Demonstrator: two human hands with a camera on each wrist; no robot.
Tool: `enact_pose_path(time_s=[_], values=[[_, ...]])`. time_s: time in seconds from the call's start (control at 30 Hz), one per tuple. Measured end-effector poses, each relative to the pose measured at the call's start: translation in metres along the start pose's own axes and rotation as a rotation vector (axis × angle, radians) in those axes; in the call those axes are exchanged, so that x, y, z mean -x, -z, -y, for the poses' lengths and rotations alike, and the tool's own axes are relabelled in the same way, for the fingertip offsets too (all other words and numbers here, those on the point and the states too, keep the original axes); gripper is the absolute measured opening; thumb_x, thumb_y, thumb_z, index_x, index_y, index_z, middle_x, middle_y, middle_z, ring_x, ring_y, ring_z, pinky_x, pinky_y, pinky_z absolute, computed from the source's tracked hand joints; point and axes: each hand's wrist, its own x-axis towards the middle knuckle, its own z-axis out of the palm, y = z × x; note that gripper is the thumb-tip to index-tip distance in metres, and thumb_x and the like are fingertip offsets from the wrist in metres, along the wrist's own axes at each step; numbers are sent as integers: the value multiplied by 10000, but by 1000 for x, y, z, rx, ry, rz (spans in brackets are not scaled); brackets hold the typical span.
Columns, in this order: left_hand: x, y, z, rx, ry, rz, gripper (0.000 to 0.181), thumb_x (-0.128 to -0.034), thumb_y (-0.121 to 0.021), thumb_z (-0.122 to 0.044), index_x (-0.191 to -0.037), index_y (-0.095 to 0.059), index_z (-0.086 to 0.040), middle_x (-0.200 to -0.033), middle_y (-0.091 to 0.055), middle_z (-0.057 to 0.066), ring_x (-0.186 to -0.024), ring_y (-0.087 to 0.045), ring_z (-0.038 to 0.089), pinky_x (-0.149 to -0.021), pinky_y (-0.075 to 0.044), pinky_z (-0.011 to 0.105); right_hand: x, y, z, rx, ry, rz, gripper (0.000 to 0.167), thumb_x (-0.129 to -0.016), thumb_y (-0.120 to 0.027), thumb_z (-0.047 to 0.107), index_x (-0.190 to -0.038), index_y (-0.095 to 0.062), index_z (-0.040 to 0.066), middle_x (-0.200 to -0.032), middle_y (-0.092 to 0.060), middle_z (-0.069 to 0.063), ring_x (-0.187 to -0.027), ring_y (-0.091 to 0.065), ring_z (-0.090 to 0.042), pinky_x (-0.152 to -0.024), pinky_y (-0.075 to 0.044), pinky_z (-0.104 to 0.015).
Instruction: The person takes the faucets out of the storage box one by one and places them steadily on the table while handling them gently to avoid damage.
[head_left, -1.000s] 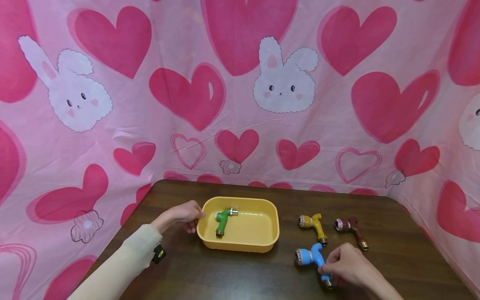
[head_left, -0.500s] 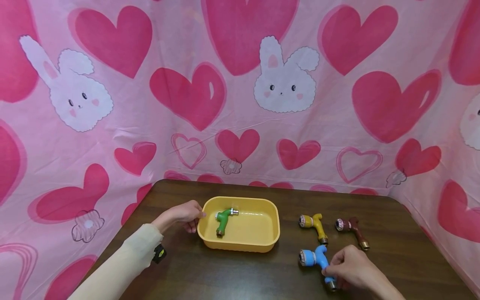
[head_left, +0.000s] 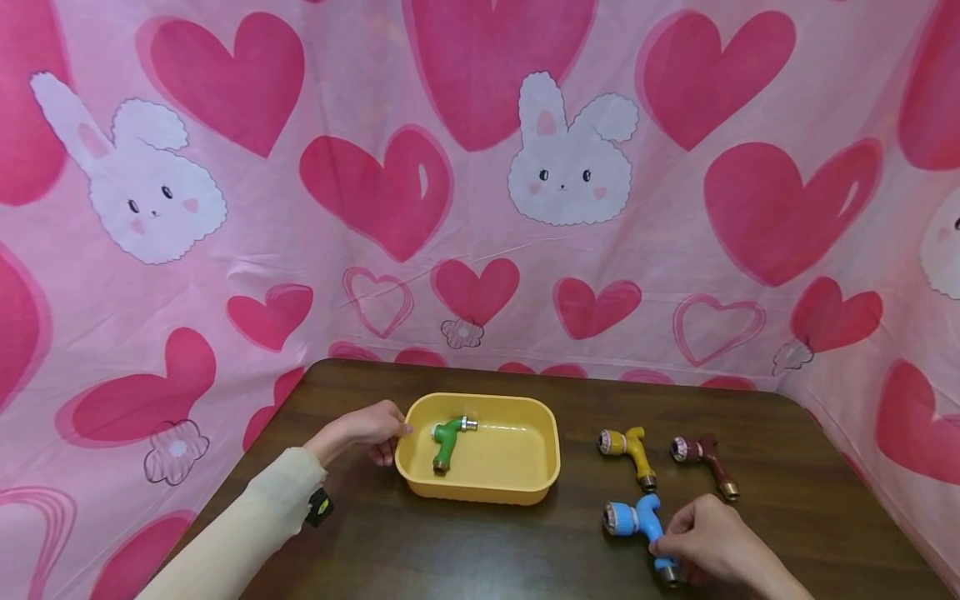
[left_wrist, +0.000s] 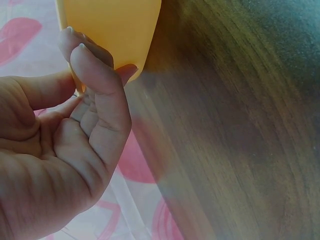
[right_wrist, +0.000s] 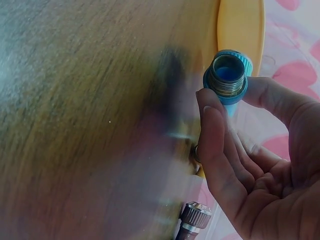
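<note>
Head view: two hands, one yellow tray point(head_left: 480, 494), four taps are showing on one brown table point(head_left: 420, 550). Taps, one per colour: green tap point(head_left: 447, 437) is lying inside the tray, left half; yellow tap point(head_left: 636, 454) and maroon tap point(head_left: 708, 455) are lying right of centre, low in the frame; blue tap point(head_left: 648, 523) is sitting at lower right, nearest the bottom edge. Left hand point(head_left: 372, 427) is pinching the tray's left rim between thumb and fingers. Right hand point(head_left: 712, 537) is pinching the blue tap near its lower end, fingers narrow around it; can't tell if the tap is touching the table. One pink cloth point(head_left: 660, 275) is filling the upper frame, showing two whole rabbits plus one cut off at the right edge.

Left wrist view is showing the left hand's palm side and curled fingers, no taps. Right wrist view is showing what head view isn't: the blue tap's hollow threaded brass mouth facing the camera, upper right. Maroon tap's ridged knob is poking in at bottom centre.
</note>
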Motion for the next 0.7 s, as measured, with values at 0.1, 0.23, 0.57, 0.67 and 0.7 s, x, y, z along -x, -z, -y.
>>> enact_pose_path(time_s=[0.1,0.23,0.57,0.67,0.7], values=[[0,0,-1,-1,0,1,306,-1092,-535,-112,-915,-701,74,-600,-601,74,-476,-567,132,-490,-543,262,1,0,-1,2,-10,-4,220,-864,-860,243,-739,-754,95,-624,-667,-7,-555,-653,-138,-539,-582,-336],[1,0,-1,3,-7,2,308,-1093,-531,-108,-915,-700,78,-600,-599,73,-477,-568,133,-490,-542,262,1,-1,-2,9,-39,-7,231,-870,-855,247,-740,-746,90,-635,-668,-10,-572,-654,-147,-554,-584,-343],[0,0,0,5,-15,1,309,-1094,-526,-106,-920,-700,79,-600,-596,71,-478,-566,132,-483,-534,256,2,-2,-6,62,-97,-35,230,-868,-853,257,-735,-747,102,-635,-668,-11,-574,-650,-172,-568,-569,-346],[0,0,0,-3,-9,0,312,-1096,-528,-111,-917,-700,79,-601,-598,73,-481,-568,133,-487,-540,258,3,-3,-6,66,-120,-41,225,-870,-852,249,-739,-747,100,-637,-664,-12,-575,-644,-169,-568,-570,-343],[0,0,0,-4,-8,0,312,-1096,-527,-110,-915,-699,79,-602,-599,74,-482,-569,133,-488,-540,259,2,-4,-6,68,-136,-47,226,-868,-856,248,-739,-746,99,-638,-661,-13,-575,-640,-167,-570,-569,-341]])
